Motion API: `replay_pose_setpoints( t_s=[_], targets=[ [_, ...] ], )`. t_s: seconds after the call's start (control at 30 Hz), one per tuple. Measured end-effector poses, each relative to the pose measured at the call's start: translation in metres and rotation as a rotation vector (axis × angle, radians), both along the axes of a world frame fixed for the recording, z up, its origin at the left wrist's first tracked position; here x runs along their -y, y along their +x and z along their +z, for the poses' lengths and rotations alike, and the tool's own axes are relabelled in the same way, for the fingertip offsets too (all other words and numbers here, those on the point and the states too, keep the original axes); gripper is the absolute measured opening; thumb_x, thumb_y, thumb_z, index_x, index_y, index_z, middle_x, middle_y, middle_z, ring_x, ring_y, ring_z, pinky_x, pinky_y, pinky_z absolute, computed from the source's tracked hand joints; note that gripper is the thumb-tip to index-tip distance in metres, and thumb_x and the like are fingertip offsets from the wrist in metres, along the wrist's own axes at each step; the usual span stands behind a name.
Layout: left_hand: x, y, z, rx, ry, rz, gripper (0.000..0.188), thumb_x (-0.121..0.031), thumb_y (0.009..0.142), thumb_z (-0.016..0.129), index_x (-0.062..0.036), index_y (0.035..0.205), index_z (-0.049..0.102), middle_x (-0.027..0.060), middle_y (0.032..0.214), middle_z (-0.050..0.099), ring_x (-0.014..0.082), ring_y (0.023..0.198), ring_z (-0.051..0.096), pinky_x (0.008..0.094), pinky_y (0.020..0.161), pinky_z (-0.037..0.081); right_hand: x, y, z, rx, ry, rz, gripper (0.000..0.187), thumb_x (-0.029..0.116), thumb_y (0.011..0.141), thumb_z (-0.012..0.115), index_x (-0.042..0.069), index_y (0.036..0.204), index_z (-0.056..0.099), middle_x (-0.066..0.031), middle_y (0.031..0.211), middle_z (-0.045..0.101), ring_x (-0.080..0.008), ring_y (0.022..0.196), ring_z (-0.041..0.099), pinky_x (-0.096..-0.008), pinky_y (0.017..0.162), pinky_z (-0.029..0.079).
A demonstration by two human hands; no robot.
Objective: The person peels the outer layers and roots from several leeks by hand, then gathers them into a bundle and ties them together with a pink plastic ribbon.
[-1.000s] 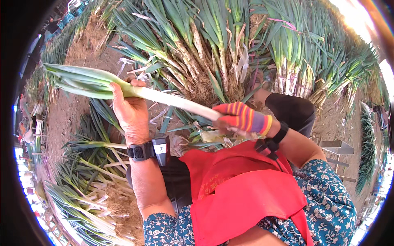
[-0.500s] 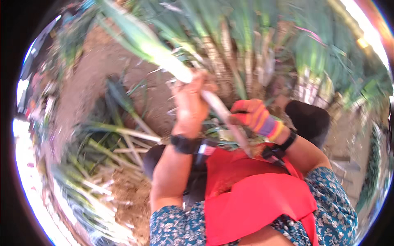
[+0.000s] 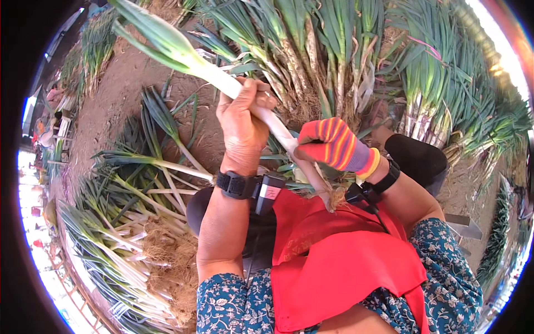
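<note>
A long green onion [image 3: 222, 80] slants across the middle, its green leaves up at the far left and its roots down by my lap. My bare left hand [image 3: 242, 125] is wrapped round the white stalk, with a black band on the wrist. Lower along the same stalk, my right hand [image 3: 336, 146] wears a striped orange and purple glove. Its thumb and fingers are closed together at the stalk's outer skin. The root end [image 3: 332, 200] hangs just over my red apron [image 3: 339, 267].
Tall bunches of green onions [image 3: 295, 61] stand ahead, with a tied bunch [image 3: 425, 94] at the far right. A pile of green onions with tangled roots [image 3: 167, 245] lies at my left. Brown soil [image 3: 111, 133] lies beyond it. A metal piece [image 3: 464, 227] is at my right.
Both hands have shifted slightly to the left and away from me, carrying the green onion along. My right hand's fingers have come closer to the stalk's middle.
</note>
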State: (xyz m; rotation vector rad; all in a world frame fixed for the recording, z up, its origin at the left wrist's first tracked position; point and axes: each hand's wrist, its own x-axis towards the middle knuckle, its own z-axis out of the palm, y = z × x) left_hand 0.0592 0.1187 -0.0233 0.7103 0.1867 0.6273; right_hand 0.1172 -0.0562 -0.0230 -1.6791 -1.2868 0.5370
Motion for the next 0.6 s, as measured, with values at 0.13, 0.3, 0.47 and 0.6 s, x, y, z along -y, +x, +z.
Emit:
replay_pose_setpoints(
  t_s=[0.13,0.3,0.47,0.6],
  targets=[
    [-0.003,0.000,-0.002,0.031,0.002,-0.023,0.003,-0.007,0.090,0.051,-0.0053,0.093,0.051,0.0117,0.084,0.057,0.0122,0.063,0.047,0.0294,0.060,0.044,0.004,-0.006,-0.003,0.079,0.125,-0.032,0.013,0.012,0.074,0.067,0.002,0.080,0.062,-0.0140,0.069,0.056,-0.0280,0.061,0.055,-0.0341,0.056,0.043],
    [-0.001,0.002,0.004,0.082,-0.062,-0.074,0.005,-0.006,0.088,0.053,-0.0084,0.091,0.051,0.0108,0.080,0.059,0.0130,0.061,0.047,0.0299,0.056,0.042,0.009,-0.001,-0.008,-0.234,0.163,-0.268,0.020,0.013,0.075,0.072,0.000,0.089,0.065,-0.0027,0.069,0.060,-0.0102,0.069,0.057,-0.0265,0.062,0.046],
    [-0.001,0.002,0.005,0.056,-0.091,-0.075,0.004,-0.007,0.088,0.053,-0.0088,0.091,0.051,0.0113,0.080,0.059,0.0127,0.060,0.047,0.0280,0.055,0.041,0.005,0.002,-0.006,-0.457,0.013,-0.175,0.018,0.015,0.073,0.072,0.000,0.079,0.066,-0.0011,0.062,0.059,-0.0046,0.060,0.052,-0.0231,0.053,0.042],
    [-0.002,0.004,0.004,0.013,-0.098,-0.049,0.004,-0.006,0.088,0.052,-0.0080,0.092,0.050,0.0116,0.079,0.058,0.0124,0.060,0.047,0.0277,0.054,0.041,0.003,0.002,0.006,-0.537,-0.123,-0.105,0.011,0.011,0.073,0.070,0.002,0.076,0.065,0.0012,0.062,0.056,-0.0027,0.059,0.050,-0.0212,0.052,0.040]
  ],
)
